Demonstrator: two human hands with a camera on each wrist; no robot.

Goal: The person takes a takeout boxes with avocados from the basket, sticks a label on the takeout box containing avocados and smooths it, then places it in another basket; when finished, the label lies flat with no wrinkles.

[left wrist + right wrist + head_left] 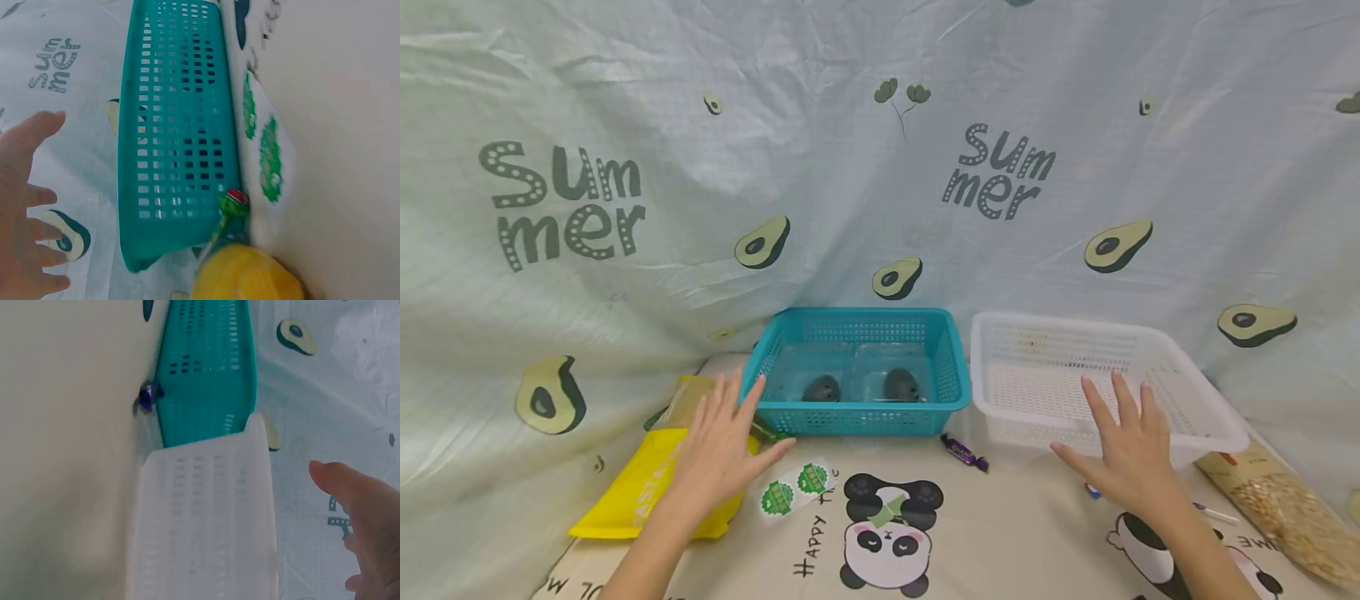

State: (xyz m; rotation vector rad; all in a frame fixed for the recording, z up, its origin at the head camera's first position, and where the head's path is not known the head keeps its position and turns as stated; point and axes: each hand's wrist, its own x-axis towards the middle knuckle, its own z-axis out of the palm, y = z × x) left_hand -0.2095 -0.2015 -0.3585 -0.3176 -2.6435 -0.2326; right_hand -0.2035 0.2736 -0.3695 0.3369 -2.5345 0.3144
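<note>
My left hand (718, 446) hovers with fingers spread above a yellow packet (651, 479), near the left end of a teal plastic basket (857, 421). Inside that basket are clear plastic trays with two dark rounded objects (822, 389). My right hand (1131, 454), also spread, overlaps the front of a white basket (1037, 431) in the head view. Neither hand holds anything. A lollipop (234, 204) with a green and red wrapper leans at the teal basket's corner. One purple wrapped candy (964, 452) lies in front of the gap between the baskets.
A clear-fronted bag of pale flakes (1292, 508) lies at the far right, beside a thin white stick (1215, 512). Green round stickers (793, 487) are on the panda-print tablecloth (1000, 533). A hanging avocado-print sheet (835, 150) closes off the back.
</note>
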